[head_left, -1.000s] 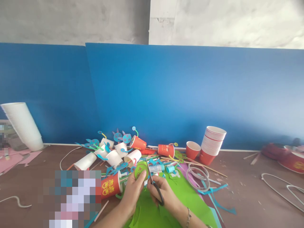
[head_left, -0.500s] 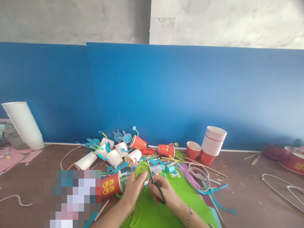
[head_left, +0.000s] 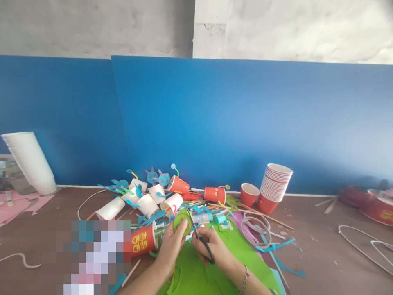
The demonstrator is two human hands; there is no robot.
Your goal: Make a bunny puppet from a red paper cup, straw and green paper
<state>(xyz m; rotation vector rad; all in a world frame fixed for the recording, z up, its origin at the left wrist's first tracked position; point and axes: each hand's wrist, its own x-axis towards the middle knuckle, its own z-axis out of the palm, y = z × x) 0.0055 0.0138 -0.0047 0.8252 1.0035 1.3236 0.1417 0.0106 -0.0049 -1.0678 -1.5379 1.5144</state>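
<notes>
Between the thumb and fingers of my left hand [head_left: 172,245] is a round green paper cutout [head_left: 181,222] with a drawing on it. My right hand [head_left: 211,245] grips scissors [head_left: 210,250] with black handles. Their blades point up and to the left, close beside the right edge of the cutout; whether they touch it I cannot tell. Under both hands lies a sheet of green paper [head_left: 233,258] with cut scraps on it. A red cup with yellow print [head_left: 141,241] lies on its side just left of my left hand.
Behind my hands lie white cups [head_left: 147,205] with blue paper pieces, straws and a glue stick [head_left: 202,218]. A stack of red cups [head_left: 274,184] stands at right, near coiled tubing [head_left: 256,231]. A tall white cup stack [head_left: 30,162] leans at far left. A blue panel [head_left: 230,123] rises behind.
My left hand and the green cutout have shifted slightly left and down, with the cutout turned a little. The scissors stay nearly in place.
</notes>
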